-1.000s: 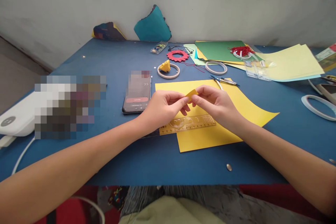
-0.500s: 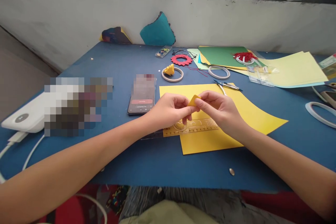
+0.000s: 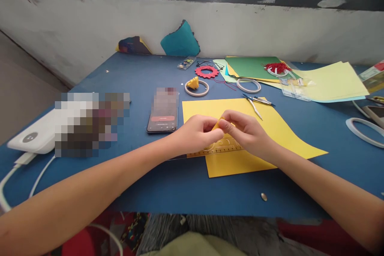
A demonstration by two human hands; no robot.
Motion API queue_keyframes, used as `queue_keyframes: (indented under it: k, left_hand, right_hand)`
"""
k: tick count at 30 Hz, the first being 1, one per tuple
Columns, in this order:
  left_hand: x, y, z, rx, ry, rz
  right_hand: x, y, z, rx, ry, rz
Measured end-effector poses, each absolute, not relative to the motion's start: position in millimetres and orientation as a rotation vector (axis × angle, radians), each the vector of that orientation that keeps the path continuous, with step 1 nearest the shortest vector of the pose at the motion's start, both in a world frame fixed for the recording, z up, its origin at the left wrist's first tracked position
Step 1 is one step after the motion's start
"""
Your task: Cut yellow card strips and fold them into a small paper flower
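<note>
Yellow paper scrap (image 3: 217, 123) pinched tight between left hand (image 3: 196, 133) and right hand (image 3: 246, 132) grips.

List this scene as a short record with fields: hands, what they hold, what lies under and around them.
left hand: pinches small yellow paper piece
right hand: pinches the same piece from the other side
under hands: clear ruler on yellow sheet
left of sheet: phone
behind sheet: compass, tape ring
surface: blue table
</note>
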State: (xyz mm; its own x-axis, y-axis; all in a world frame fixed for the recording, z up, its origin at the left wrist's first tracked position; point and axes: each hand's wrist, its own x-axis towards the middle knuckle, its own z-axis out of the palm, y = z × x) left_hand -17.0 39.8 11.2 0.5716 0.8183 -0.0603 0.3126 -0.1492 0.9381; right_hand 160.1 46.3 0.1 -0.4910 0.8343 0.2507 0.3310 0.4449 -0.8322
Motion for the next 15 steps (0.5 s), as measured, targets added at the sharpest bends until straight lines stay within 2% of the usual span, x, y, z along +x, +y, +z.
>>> queue_keyframes:
  k: [4, 10, 15]
  left_hand:
    - [-18.1, 39.8, 13.9, 1.694, 0.944, 0.507]
    - [-19.2, 41.3, 14.9, 1.649, 0.964, 0.564]
    - [-18.9, 42.3, 13.2, 1.582, 0.932, 0.645]
  right_hand:
    - [159.9, 46.2, -0.1, -1.009, -1.979, 0.964]
    - [158.9, 46.6, -1.8, -0.960, -1.948, 1.118]
    - [161.2, 49.4, -4.6, -0.963, -1.907, 1.096]
